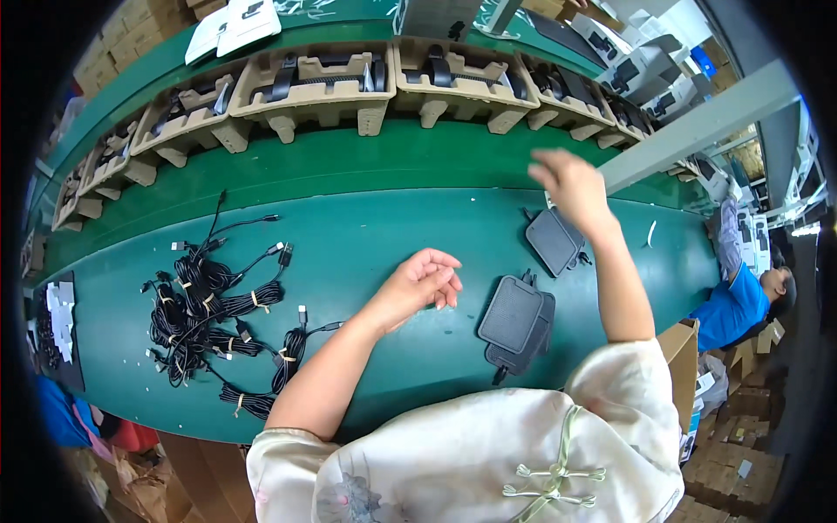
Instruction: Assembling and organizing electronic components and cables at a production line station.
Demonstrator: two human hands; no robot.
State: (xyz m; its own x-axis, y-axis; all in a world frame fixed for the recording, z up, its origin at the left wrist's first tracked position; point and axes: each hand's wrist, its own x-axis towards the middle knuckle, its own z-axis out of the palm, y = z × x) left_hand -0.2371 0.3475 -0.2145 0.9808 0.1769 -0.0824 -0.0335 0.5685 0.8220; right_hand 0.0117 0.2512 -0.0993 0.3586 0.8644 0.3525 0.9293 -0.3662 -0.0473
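The flat table surface (366, 261) is deep green, with a lighter green conveyor strip (349, 161) behind it. The bundled charging cables (209, 305) are black, tied with pale bands. Two ribbed rectangular pads (514, 318) are dark grey — matt, finely lined. The moulded pulp trays (314, 91) are beige. A cream blouse sleeve (488, 453) carries pale green knotted fastenings — and a faint floral print.

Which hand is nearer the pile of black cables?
Left. The left hand lies open just right of the cables; the right hand is raised far off, beyond both pads.
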